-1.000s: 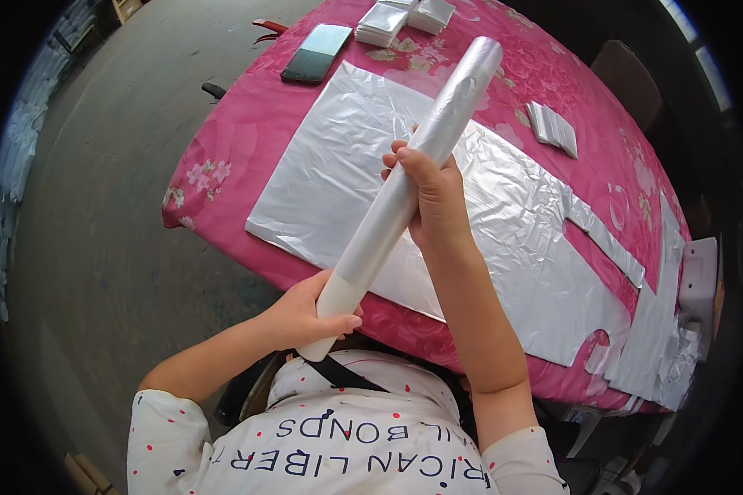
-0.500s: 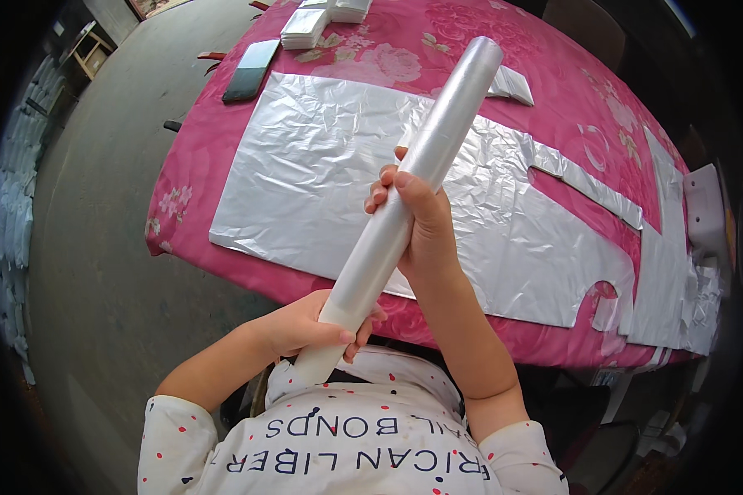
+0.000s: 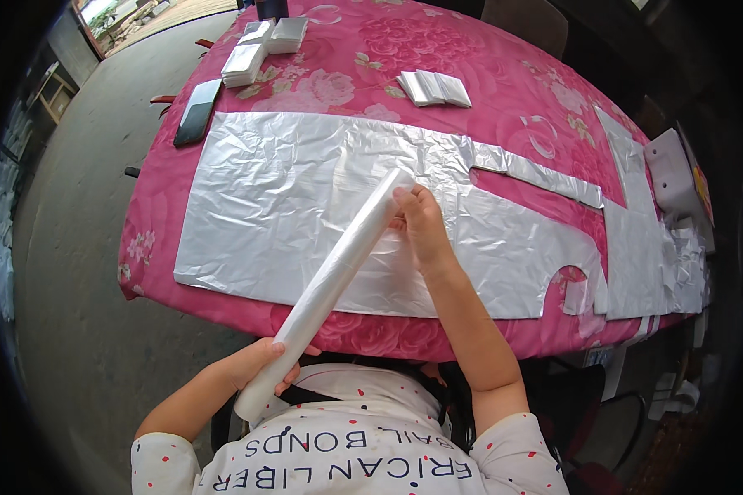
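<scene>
A long whitish roll of thin plastic film [image 3: 328, 285] slants across my front, its upper end over the table and its lower end by my shirt. Near the lower end, my left hand [image 3: 260, 365] is wrapped around it. My right hand [image 3: 421, 221] grips the upper end, thumb on top and the other fingers partly hidden behind. Beneath the roll lies a flat silvery plastic sheet or stack of bags [image 3: 256, 194], creased, with a strap-like strip [image 3: 541, 172] at its upper right and a rounded cut-out at its lower right.
A pink floral cloth [image 3: 371, 334] covers the table. Beyond the sheet are folded plastic packets [image 3: 433, 88], stacked packets [image 3: 243, 66] and a phone [image 3: 196, 111]. More plastic sheeting [image 3: 636, 264] and a white box [image 3: 670, 171] sit at the right. A chair [image 3: 603, 412] stands lower right.
The roll has come down and left, and its upper end is lower. My right hand has moved from the roll's middle to its upper end. The view has shifted, uncovering the folded packets.
</scene>
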Tool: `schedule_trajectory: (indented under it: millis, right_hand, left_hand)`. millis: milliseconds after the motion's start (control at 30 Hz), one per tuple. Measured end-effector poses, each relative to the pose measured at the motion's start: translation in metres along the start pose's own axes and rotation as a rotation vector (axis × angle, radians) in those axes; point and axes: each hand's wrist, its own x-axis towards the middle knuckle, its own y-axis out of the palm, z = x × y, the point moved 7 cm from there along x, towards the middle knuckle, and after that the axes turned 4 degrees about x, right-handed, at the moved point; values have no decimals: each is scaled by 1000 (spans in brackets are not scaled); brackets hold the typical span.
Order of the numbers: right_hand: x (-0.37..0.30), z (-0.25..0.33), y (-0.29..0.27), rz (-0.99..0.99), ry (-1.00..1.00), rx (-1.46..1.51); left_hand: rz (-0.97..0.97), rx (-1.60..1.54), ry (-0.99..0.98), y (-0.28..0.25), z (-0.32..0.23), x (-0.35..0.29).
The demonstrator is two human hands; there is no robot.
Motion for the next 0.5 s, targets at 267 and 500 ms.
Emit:
schedule_trajectory:
  millis: [267,500]
  right_hand:
    - [23,18,-35,126,104,-280]
    - [13,13,-2,379,231,-471]
  left_hand:
    - [45,-130,-70,-2,23,-8]
    - [16,-107,-64,-4,25,-9]
